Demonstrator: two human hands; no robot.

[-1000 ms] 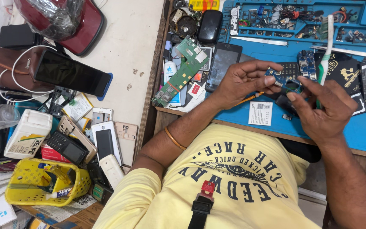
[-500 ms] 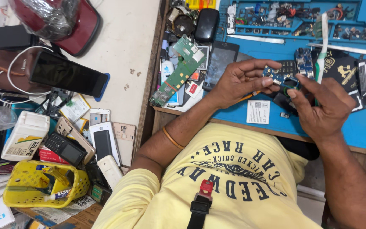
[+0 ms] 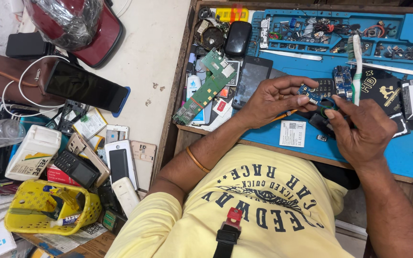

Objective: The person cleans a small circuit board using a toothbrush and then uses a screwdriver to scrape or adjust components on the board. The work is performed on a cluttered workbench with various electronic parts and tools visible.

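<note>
Head camera: left hand [image 3: 273,98] pinches a small blue circuit board [image 3: 313,91] between thumb and fingertips, over the blue mat [image 3: 407,153] on the bench. Just right of that grip, right hand [image 3: 362,131] closes on a white-and-green toothbrush [image 3: 357,57], whose stem rises beyond the grip. Brushing the board seems to be the step in hand; a stroke calls for a steady pinch and light pressure.

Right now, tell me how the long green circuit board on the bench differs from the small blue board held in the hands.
The green circuit board is long and lies tilted on the clutter at the bench's left side, untouched; the small blue board is short and pinched by the left hand, with the right hand at its edge. Green lies among phone parts, blue is raised over the blue mat. Both are bare boards.
</note>
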